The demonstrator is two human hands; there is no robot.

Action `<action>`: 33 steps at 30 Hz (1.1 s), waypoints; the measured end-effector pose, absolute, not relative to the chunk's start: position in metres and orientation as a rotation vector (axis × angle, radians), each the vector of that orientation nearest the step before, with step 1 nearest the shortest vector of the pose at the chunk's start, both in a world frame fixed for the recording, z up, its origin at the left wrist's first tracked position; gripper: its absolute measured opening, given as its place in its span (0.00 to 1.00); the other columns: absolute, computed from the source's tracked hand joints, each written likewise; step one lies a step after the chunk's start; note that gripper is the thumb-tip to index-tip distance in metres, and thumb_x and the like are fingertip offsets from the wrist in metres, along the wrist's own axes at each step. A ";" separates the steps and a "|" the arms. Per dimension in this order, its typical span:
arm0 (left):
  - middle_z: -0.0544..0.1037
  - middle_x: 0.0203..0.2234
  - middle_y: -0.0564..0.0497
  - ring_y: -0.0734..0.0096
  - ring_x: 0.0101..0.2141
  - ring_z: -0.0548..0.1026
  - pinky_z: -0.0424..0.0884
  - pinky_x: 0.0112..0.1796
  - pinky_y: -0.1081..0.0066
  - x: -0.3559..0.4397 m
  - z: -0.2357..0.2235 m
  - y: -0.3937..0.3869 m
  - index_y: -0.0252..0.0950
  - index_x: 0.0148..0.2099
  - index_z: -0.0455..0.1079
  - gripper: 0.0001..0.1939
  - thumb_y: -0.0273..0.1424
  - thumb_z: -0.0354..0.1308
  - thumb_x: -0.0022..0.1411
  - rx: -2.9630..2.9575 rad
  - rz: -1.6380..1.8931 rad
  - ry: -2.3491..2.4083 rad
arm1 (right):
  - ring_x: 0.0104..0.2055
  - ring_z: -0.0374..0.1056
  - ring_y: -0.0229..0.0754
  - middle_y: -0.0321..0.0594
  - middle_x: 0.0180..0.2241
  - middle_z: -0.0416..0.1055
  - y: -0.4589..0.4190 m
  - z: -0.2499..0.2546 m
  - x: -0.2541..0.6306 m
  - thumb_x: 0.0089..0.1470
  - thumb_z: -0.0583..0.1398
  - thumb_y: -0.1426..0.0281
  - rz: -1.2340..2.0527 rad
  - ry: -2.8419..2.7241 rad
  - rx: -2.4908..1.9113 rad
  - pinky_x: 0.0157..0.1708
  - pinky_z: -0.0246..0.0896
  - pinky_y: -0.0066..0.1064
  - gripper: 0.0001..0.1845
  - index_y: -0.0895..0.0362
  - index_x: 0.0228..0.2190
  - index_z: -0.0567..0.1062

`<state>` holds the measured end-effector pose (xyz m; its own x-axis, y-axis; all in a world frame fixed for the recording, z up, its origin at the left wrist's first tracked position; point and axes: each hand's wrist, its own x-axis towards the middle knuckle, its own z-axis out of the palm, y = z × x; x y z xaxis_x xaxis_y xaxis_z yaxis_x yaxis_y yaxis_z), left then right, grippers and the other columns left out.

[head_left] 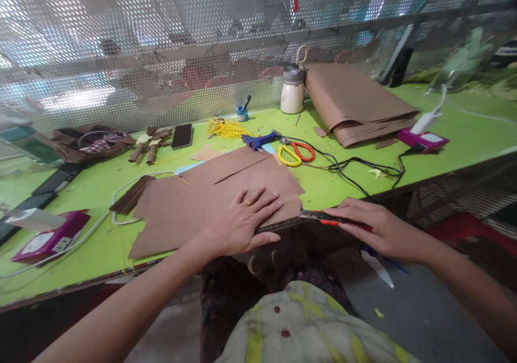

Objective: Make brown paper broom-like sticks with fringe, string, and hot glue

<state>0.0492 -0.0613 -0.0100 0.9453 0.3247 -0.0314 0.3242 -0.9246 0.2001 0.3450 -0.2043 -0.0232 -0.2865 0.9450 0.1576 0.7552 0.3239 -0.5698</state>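
My left hand [246,220] lies flat on a sheet of brown paper [189,212], fingers outstretched, a ring on one of them. My right hand [375,225] is closed around red-handled pliers [319,216], just off the table's front edge. The dark metal jaws of the pliers meet the right edge of the paper; whether they grip it I cannot tell. A cut strip or slit runs across the upper part of the paper. Behind the sheet lie a blue glue gun [260,140] and scissors [297,154] with one yellow and one orange handle loop.
A folded brown paper stack [359,99] lies at the back right beside a white jar [292,96]. Black cords [355,165] cross the green table [456,161]. Purple power strips [50,239] sit at both sides. A phone [182,136] and yellow shreds [228,128] lie farther back.
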 end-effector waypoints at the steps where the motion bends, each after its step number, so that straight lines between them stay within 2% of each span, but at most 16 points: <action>1: 0.49 0.66 0.50 0.52 0.65 0.41 0.35 0.60 0.47 0.049 -0.010 -0.061 0.48 0.68 0.43 0.36 0.54 0.42 0.63 2.895 0.008 0.492 | 0.45 0.68 0.43 0.45 0.43 0.70 -0.205 -0.021 0.345 0.61 0.52 0.67 0.552 -2.136 -1.504 0.46 0.65 0.35 0.20 0.51 0.54 0.69; 9: 0.48 0.66 0.51 0.52 0.65 0.40 0.34 0.60 0.46 0.049 -0.012 -0.061 0.46 0.68 0.44 0.36 0.55 0.41 0.63 2.893 -0.002 0.499 | 0.44 0.68 0.42 0.45 0.43 0.69 -0.229 -0.022 0.355 0.61 0.53 0.69 0.607 -2.102 -1.534 0.44 0.66 0.34 0.22 0.50 0.57 0.65; 19: 0.51 0.65 0.48 0.50 0.65 0.42 0.37 0.60 0.45 0.048 -0.016 -0.061 0.45 0.68 0.45 0.38 0.55 0.43 0.62 2.911 0.066 0.480 | 0.43 0.69 0.43 0.45 0.42 0.71 -0.207 -0.022 0.336 0.61 0.53 0.68 0.486 -2.138 -1.492 0.44 0.66 0.36 0.21 0.51 0.55 0.68; 27: 0.51 0.66 0.49 0.51 0.65 0.41 0.36 0.60 0.46 0.047 -0.021 -0.060 0.45 0.68 0.43 0.39 0.56 0.43 0.61 2.913 0.088 0.469 | 0.43 0.69 0.42 0.45 0.42 0.69 -0.220 -0.017 0.337 0.61 0.52 0.69 0.568 -2.162 -1.518 0.43 0.66 0.33 0.22 0.51 0.56 0.66; 33: 0.51 0.66 0.48 0.51 0.65 0.42 0.36 0.60 0.46 0.046 -0.020 -0.061 0.44 0.68 0.44 0.38 0.55 0.42 0.62 2.915 0.097 0.470 | 0.41 0.69 0.42 0.46 0.41 0.70 -0.207 -0.016 0.322 0.61 0.51 0.70 0.505 -2.201 -1.463 0.42 0.67 0.34 0.21 0.52 0.55 0.68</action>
